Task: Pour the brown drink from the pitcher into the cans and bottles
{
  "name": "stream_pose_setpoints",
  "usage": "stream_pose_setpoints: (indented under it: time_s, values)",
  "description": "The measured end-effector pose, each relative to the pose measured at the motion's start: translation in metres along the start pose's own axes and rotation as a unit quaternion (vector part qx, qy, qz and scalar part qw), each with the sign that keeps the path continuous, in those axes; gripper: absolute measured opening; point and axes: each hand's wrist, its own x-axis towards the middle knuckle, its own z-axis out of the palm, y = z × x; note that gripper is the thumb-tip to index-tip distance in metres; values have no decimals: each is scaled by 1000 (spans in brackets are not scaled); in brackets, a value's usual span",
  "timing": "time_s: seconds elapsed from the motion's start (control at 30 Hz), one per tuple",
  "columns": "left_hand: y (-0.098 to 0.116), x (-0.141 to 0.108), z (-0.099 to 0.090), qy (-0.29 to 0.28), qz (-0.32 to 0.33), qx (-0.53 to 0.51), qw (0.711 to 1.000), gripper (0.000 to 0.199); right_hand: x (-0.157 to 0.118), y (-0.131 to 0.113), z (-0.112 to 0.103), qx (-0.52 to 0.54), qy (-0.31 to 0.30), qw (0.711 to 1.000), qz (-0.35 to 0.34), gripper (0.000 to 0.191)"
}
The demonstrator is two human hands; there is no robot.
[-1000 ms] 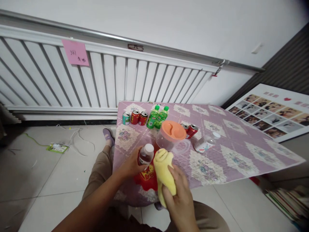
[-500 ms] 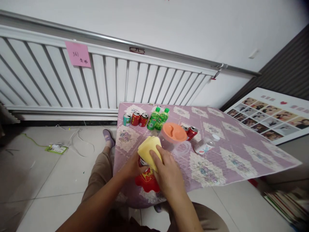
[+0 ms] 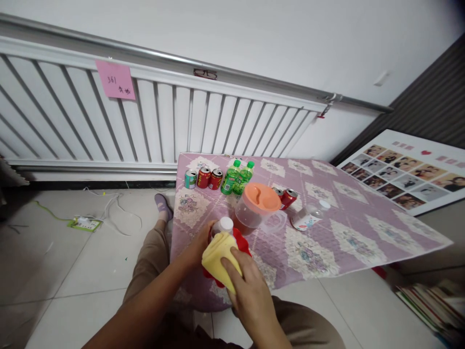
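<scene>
A bottle with a white cap (image 3: 226, 224) stands near the front left of the table, over a red scalloped-edge tray (image 3: 242, 241). My left hand (image 3: 201, 244) is closed around the bottle's left side, its fingers partly hidden. My right hand (image 3: 250, 286) grips a folded yellow cloth (image 3: 220, 257) and presses it against the near side of the bottle, covering most of its body. Just beyond my hands is a clear plastic pitcher with an orange lid (image 3: 262, 198), some brownish liquid inside it.
Two green drink bottles (image 3: 231, 178), a teal can (image 3: 190, 179) and red cans (image 3: 204, 178) line the table's far left. More red cans (image 3: 289, 198) stand behind the pitcher. A clear bottle (image 3: 308, 216) lies to the right on the floral tablecloth (image 3: 348, 208). A radiator (image 3: 218, 121) borders the back.
My right hand has moved the yellow cloth down and toward me, from the bottle's top to its near side. The white cap now shows, and the tray's right edge is uncovered.
</scene>
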Motion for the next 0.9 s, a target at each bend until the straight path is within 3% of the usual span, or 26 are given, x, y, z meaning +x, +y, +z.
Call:
stream_pose_setpoints:
  time_s: [0.17,0.3,0.4,0.5,0.6,0.8,0.9]
  values:
    - [4,0,0,-9,7,17,1000,79,-29,25,-11,85,-16,994,67,66]
    - [6,-1,0,0,-8,52,999,82,-36,41,-12,128,60,974,175,56]
    - [7,-2,1,6,-12,59,998,82,-25,45,-6,154,127,950,242,50]
    - [6,-3,6,24,-2,44,999,80,-7,37,4,206,155,919,298,47]
    - [1,-6,12,34,-1,9,999,80,5,21,16,263,145,893,334,48]
    - [-11,-9,25,98,-4,14,995,86,-1,-2,37,301,146,864,376,52]
    - [-13,-8,27,104,-4,19,994,85,-2,-5,39,311,152,850,398,50]
